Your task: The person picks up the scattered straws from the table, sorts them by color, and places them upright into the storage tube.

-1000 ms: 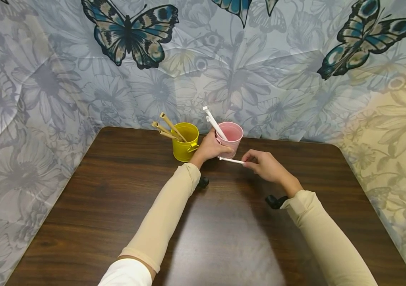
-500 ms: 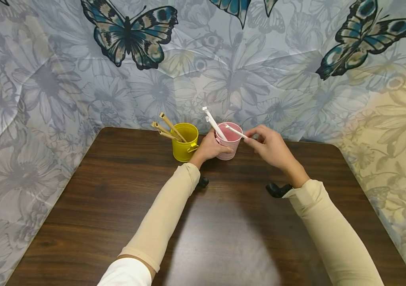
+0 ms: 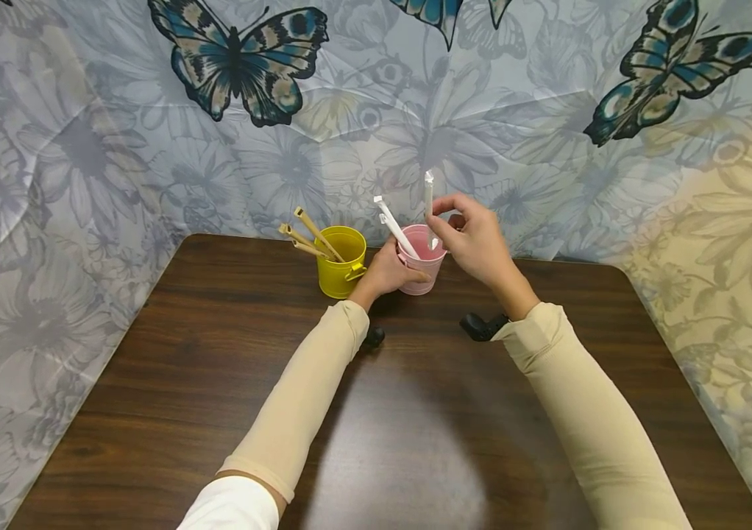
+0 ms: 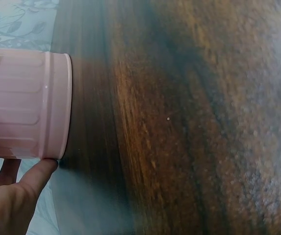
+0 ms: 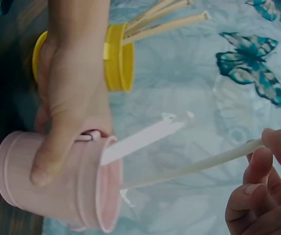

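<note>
My left hand grips the small pink bucket, fingers around its left side and thumb across the front. In the left wrist view the bucket's ribbed wall shows, with a finger at its base. Between thumb and fingertips my right hand pinches a white wrapped straw near its middle. The straw stands nearly upright, its lower end at the bucket's mouth. In the right wrist view that straw slants to the rim beside other white wrapped straws, which lean in the bucket.
Just left of the pink bucket stands a yellow bucket holding several tan wrapped straws. Both sit near the back edge of the dark wooden table. A butterfly-patterned cloth hangs right behind it.
My right hand has lifted the straw from low in front of the pink bucket to above its mouth, turning it from level to upright. My left hand keeps its grip on the bucket.
</note>
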Demonstrator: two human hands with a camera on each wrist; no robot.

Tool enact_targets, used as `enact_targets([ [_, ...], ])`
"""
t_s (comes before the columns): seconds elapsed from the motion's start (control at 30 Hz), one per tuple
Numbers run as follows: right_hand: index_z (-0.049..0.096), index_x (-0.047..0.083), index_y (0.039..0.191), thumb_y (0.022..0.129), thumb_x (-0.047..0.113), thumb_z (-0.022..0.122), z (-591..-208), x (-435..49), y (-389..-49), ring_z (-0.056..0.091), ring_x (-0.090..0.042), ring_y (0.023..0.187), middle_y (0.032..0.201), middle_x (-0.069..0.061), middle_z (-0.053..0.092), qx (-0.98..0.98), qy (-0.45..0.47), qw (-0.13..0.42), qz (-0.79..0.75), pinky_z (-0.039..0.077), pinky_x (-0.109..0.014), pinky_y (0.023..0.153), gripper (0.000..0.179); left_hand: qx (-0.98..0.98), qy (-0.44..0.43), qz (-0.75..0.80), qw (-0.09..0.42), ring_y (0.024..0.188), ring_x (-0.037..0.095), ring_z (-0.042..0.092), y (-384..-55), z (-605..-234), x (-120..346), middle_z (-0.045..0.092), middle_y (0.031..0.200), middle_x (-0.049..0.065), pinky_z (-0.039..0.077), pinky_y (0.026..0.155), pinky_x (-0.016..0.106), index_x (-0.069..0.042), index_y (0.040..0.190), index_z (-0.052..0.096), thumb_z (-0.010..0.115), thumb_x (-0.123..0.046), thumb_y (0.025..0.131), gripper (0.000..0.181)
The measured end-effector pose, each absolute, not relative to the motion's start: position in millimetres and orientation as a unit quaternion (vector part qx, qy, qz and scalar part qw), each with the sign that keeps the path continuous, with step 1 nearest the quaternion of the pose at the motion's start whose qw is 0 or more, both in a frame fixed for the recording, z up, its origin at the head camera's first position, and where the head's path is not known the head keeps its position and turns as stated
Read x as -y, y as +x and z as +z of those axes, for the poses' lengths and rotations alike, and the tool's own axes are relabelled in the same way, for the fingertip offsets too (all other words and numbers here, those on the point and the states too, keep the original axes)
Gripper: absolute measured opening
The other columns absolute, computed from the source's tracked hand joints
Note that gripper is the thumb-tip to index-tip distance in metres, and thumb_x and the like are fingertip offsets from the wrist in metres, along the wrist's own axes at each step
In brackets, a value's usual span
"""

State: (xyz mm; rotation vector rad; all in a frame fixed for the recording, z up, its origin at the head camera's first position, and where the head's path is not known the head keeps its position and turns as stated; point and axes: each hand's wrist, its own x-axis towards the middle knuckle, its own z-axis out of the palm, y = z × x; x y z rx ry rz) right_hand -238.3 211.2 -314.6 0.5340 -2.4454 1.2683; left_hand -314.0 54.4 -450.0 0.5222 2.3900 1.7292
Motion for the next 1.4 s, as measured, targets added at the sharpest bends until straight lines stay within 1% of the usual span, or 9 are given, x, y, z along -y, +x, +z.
enact_targets([
  [0.13,0.068,0.006,0.111,0.099,0.016,0.067,-327.1,-207.0,-249.4,0.052,-0.008,0.055,0.106,-0.011,0.071,0.868,0.194,0.169,0.424,0.04,-0.018,0.049,0.016,-0.796,0.181,0.573,0.075,0.129,0.024,0.058,-315.1,-451.2,-56.9,0.057,0.143,0.008,0.047,0.114,0.038,-0.015,0.15,0.033,0.094,-0.019,0.071,0.1],
  [0.23,0.069,0.008,0.11,0.098,0.017,0.068,-340.3,-204.4,-257.3,0.05,-0.011,0.054,0.095,-0.011,0.073,0.882,0.193,0.169,0.396,0.038,-0.021,0.047,0.014,-0.789,0.193,0.579,0.072,0.128,0.024,0.058,-315.6,-452.5,-57.8,0.058,0.143,0.009,0.047,0.114,0.038,-0.014,0.151,0.032,0.093,-0.017,0.071,0.1],
  [0.37,0.07,0.006,0.107,0.097,0.014,0.069,-356.0,-199.0,-264.4,0.055,-0.017,0.061,0.088,-0.013,0.073,0.902,0.18,0.156,0.359,0.042,-0.025,0.053,0.013,-0.782,0.207,0.584,0.067,0.129,0.023,0.058,-316.4,-453.5,-56.9,0.058,0.145,0.01,0.047,0.114,0.036,-0.013,0.152,0.033,0.091,-0.015,0.074,0.098],
  [0.63,0.071,0.005,0.11,0.097,0.012,0.067,-367.1,-189.0,-266.9,0.067,-0.028,0.078,0.097,-0.014,0.075,0.926,0.156,0.126,0.32,0.052,-0.039,0.068,0.015,-0.783,0.206,0.583,0.068,0.133,0.023,0.058,-315.5,-452.5,-55.6,0.057,0.149,0.01,0.045,0.116,0.034,-0.015,0.154,0.03,0.09,-0.017,0.076,0.098],
  [0.8,0.069,0.004,0.111,0.097,0.013,0.067,-372.0,-188.4,-265.8,0.071,-0.03,0.087,0.104,-0.014,0.076,0.928,0.149,0.113,0.323,0.056,-0.044,0.075,0.017,-0.795,0.201,0.568,0.079,0.136,0.023,0.056,-314.2,-453.5,-56.1,0.054,0.152,0.011,0.045,0.117,0.034,-0.014,0.155,0.028,0.087,-0.016,0.078,0.097],
  [1.03,0.069,0.006,0.115,0.095,0.012,0.07,-371.8,-190.7,-263.1,0.066,-0.028,0.083,0.105,-0.011,0.075,0.918,0.155,0.119,0.345,0.052,-0.039,0.074,0.021,-0.811,0.208,0.544,0.064,0.135,0.024,0.056,-317.2,-452.3,-55.4,0.053,0.152,0.011,0.045,0.116,0.036,-0.013,0.155,0.031,0.087,-0.02,0.078,0.096],
  [1.17,0.07,0.005,0.113,0.094,0.009,0.068,-374.2,-195.6,-258.5,0.065,-0.028,0.085,0.108,-0.012,0.074,0.916,0.161,0.12,0.348,0.05,-0.038,0.076,0.02,-0.817,0.204,0.536,0.056,0.133,0.024,0.057,-314.5,-454.5,-58.3,0.055,0.149,0.011,0.045,0.116,0.035,-0.011,0.152,0.035,0.089,-0.02,0.076,0.094],
  [1.27,0.07,0.004,0.113,0.094,0.009,0.066,-376.7,-201.1,-254.5,0.063,-0.027,0.086,0.109,-0.012,0.073,0.919,0.16,0.121,0.339,0.049,-0.038,0.075,0.02,-0.822,0.19,0.535,0.055,0.132,0.026,0.057,-309.3,-453.5,-60.8,0.055,0.147,0.013,0.045,0.116,0.036,-0.007,0.151,0.033,0.09,-0.02,0.074,0.097],
  [1.4,0.07,0.003,0.112,0.094,0.01,0.064,-376.2,-209.6,-249.8,0.061,-0.027,0.081,0.106,-0.013,0.073,0.926,0.155,0.122,0.323,0.047,-0.036,0.07,0.02,-0.824,0.159,0.541,0.057,0.131,0.029,0.057,-300.0,-443.3,-64.4,0.055,0.146,0.016,0.046,0.115,0.037,-0.003,0.151,0.032,0.093,-0.02,0.07,0.103],
])
